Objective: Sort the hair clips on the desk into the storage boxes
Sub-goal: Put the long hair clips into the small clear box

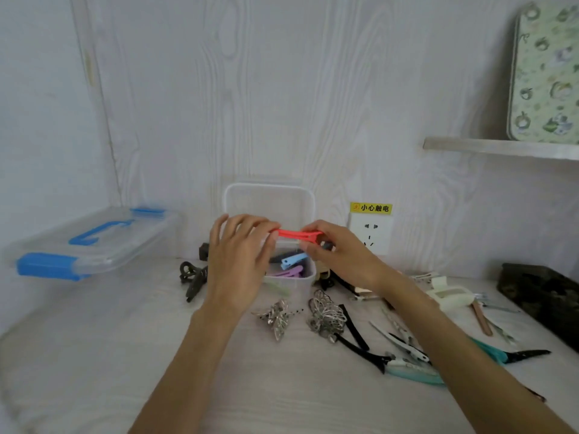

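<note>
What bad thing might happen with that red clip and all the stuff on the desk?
1. The red clip is held only at its ends by the left hand and right hand above the small clear box; if it slips, it may miss the box.
2. The forearms hang over the silver butterfly clips and black clips, so a low sweep might knock them around.

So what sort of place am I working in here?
Probably a home desk or dressing corner, not a workshop: a wood-grain wall with a wall socket, a small shelf, and hair clips scattered on the desk beside a clear storage box.
</note>
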Motion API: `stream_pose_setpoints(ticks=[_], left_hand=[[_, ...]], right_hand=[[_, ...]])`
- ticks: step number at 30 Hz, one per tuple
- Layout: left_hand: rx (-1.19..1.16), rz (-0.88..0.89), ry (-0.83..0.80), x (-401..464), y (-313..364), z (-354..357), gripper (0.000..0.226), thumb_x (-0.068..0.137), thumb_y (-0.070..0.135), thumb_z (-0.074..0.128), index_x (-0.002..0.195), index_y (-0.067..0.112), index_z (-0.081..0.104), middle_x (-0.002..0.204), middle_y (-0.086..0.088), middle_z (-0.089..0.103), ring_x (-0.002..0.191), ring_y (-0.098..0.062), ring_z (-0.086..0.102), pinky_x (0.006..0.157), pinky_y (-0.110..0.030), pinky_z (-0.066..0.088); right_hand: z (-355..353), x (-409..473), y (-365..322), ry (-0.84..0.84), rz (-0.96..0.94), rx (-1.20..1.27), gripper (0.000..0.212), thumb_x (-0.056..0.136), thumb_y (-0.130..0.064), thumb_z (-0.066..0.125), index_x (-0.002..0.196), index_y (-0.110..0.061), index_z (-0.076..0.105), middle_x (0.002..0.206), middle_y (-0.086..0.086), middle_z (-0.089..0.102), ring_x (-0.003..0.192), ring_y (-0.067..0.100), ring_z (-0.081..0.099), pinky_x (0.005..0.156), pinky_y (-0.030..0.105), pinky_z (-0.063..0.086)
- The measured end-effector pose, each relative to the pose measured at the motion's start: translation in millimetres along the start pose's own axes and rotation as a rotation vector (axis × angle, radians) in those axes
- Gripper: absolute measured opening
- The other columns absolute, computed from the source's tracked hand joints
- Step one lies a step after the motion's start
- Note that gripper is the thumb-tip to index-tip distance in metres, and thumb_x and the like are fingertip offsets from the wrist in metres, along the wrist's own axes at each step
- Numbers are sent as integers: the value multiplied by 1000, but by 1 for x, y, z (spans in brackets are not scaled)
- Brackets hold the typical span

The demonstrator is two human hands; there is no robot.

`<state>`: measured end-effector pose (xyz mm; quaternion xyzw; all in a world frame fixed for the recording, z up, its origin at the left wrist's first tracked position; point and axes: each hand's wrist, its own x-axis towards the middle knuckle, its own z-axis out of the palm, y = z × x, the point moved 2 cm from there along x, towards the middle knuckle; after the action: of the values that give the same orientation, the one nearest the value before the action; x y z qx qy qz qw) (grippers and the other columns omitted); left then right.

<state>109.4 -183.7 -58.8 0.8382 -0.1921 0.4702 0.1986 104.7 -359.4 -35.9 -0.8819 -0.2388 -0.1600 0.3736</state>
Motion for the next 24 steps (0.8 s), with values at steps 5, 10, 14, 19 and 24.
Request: stream_pose_setpoints(ticks=[5, 10, 14, 19, 24], left_hand=[[-108, -343, -101, -11, -42, 0, 25, 93, 17, 49, 112, 21, 65, 114, -1, 66, 109, -25, 55, 95, -38, 40], [-140, -408, -168, -17, -43, 6, 22, 94, 25, 48, 107, 28, 66, 100, 6, 71, 88, -12, 63, 69, -23, 37], [-137, -214, -174, -12, -19, 4, 19, 90, 20, 56, 103, 22, 69, 97, 4, 73, 85, -16, 66, 87, -35, 49], [-305, 180, -335, -20, 37, 10, 21, 92, 27, 54, 108, 28, 66, 106, 12, 67, 98, -8, 57, 84, -26, 44], [-168, 369, -667, -39, 55, 32, 33, 95, 44, 39, 122, 40, 56, 126, 23, 55, 122, 3, 39, 115, -30, 15]], right_hand=[[44, 51, -13, -265, 72, -133, 31, 96, -26, 49, 121, -10, 52, 97, 1, 53, 89, 20, 52, 83, 33, 43], [33, 45, -9, -407, 180, -247, 39, 94, -32, 51, 130, -18, 52, 128, 6, 60, 116, 19, 55, 94, 23, 37], [-13, 1, 2, -215, 128, -250, 27, 93, -29, 53, 117, -23, 63, 112, -5, 66, 100, 9, 61, 88, 20, 44], [-50, -60, 30, -220, 225, -292, 15, 85, -36, 64, 91, -24, 72, 77, -14, 67, 69, 0, 60, 71, 19, 49], [-39, -86, 65, -198, 272, -344, 16, 90, -36, 55, 105, -37, 62, 77, -20, 59, 75, 2, 53, 74, 23, 43]])
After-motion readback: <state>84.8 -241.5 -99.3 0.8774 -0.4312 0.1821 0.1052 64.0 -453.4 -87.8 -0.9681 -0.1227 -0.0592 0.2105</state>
